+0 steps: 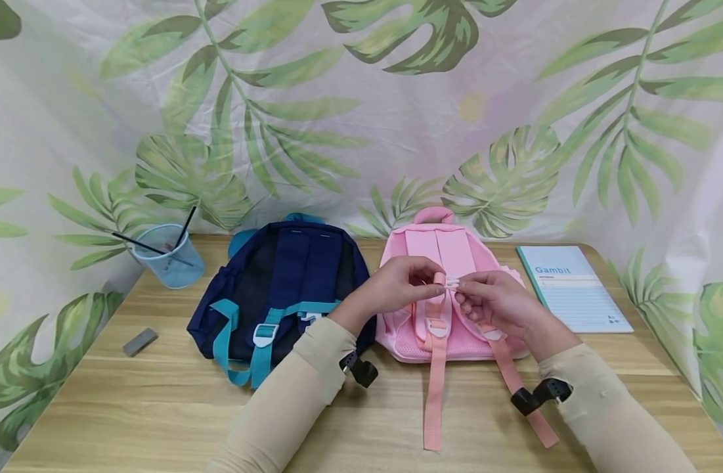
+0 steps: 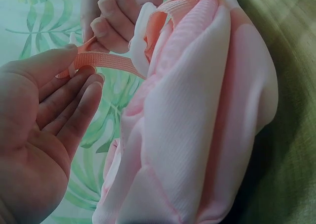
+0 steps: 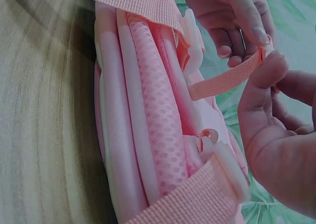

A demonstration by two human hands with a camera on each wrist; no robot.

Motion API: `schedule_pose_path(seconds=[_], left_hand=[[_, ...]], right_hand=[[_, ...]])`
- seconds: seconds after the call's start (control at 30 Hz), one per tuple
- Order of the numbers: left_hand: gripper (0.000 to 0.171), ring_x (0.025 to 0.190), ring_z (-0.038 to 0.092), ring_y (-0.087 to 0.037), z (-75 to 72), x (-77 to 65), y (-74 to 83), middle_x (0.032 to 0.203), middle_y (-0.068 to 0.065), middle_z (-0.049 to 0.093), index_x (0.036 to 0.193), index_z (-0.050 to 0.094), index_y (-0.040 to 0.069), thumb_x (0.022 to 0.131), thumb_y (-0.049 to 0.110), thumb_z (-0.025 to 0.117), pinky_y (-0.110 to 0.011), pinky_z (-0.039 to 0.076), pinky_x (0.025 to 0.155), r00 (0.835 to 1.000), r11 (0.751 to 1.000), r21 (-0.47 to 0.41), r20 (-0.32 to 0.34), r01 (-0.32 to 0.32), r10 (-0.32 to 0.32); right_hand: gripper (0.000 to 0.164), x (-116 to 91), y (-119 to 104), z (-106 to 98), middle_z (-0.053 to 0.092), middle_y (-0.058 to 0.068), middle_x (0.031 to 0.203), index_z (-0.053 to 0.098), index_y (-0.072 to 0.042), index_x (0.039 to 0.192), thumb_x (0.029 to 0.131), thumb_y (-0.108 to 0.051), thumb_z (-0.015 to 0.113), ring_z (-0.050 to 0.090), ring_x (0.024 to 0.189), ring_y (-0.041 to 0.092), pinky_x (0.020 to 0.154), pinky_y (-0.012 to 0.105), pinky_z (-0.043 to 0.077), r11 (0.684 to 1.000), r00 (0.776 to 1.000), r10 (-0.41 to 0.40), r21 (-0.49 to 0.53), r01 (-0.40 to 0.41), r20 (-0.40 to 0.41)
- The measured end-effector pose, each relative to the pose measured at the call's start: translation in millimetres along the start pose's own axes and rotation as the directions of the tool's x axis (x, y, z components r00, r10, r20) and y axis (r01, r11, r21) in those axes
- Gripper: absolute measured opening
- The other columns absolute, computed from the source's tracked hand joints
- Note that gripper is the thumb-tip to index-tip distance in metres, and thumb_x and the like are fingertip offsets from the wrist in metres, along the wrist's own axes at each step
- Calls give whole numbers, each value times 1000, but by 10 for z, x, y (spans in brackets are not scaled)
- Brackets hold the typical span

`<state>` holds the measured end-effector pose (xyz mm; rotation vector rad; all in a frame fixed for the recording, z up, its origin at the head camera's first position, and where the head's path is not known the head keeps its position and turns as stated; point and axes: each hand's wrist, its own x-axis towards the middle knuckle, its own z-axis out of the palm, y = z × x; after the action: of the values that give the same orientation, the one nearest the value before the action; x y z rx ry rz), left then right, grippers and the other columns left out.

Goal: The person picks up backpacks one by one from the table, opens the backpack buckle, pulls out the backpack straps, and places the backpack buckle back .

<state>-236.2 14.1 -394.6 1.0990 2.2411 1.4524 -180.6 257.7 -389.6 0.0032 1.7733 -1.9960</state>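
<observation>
A pink backpack (image 1: 408, 348) lies on the table with its shoulder straps facing up. Above it my left hand (image 1: 405, 286) pinches a narrow peach strap (image 2: 111, 62) between thumb and fingers, the webbing bending into a loop there. Close beside, my right hand (image 1: 500, 305) pinches the same strap near its end, at a small white buckle (image 1: 452, 282). The right wrist view shows the strap (image 3: 224, 81) running from the backpack up to both hands. Fingertips partly hide the buckle. A wider peach webbing tail (image 1: 434, 394) hangs from a white adjuster (image 1: 437, 327) toward the front.
Left of the pink bag lies a navy backpack (image 1: 249, 276) with teal straps. A blue mesh pen cup (image 1: 178, 272) holding dark pencils stands at the back left, with a grey eraser (image 1: 140, 342) nearer the front. A notebook (image 1: 580, 295) lies at the right.
</observation>
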Motion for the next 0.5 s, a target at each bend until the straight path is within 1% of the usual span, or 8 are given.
schedule_pose_path(seconds=[0.13,0.2,0.23,0.3,0.4,0.5], left_hand=[[20,91,66,-7,-1,-6,18,106,-12,75,119,75,2,101,10,76,-17,55,84,1000,1000,1,0,8,-8],[20,91,66,-7,-2,-8,28,105,-12,75,119,75,1,101,9,76,-17,54,84,1000,1000,1,0,16,-16],[20,90,66,-7,-3,-9,32,105,-12,75,118,75,1,100,9,76,-17,54,84,1000,1000,0,2,20,-20],[20,90,65,-7,-1,-9,41,104,-11,74,118,74,1,100,9,77,-16,54,83,1000,1000,-1,2,23,-23],[22,92,65,-9,17,-5,44,105,-10,73,120,73,2,100,11,78,-17,53,85,1000,1000,2,-2,22,-22],[27,98,66,-12,56,-4,34,109,-10,73,123,71,4,99,15,79,-20,54,89,999,999,12,-5,48,-48]], right_hand=[[32,-6,-1,19,69,-2,83,69,-12,94,117,-25,49,64,70,6,65,19,55,1000,1000,4,16,-3,-11],[35,-1,-5,29,69,-3,82,68,-12,93,116,-33,51,64,69,6,64,19,55,1000,1000,15,7,-14,-27],[34,0,-6,35,69,-3,82,68,-13,94,115,-34,53,64,69,6,64,19,55,1000,999,18,-2,-18,-35],[31,11,-7,50,69,-3,80,69,-12,95,115,-32,55,63,68,6,63,19,55,1000,998,19,-23,-20,-56],[25,17,-12,72,68,-4,77,71,-13,95,113,-24,58,61,65,5,61,18,53,999,996,-2,-47,-2,-86],[26,22,-10,77,67,-5,75,72,-14,92,113,-17,56,59,63,5,58,18,52,999,994,-30,-47,26,-105]])
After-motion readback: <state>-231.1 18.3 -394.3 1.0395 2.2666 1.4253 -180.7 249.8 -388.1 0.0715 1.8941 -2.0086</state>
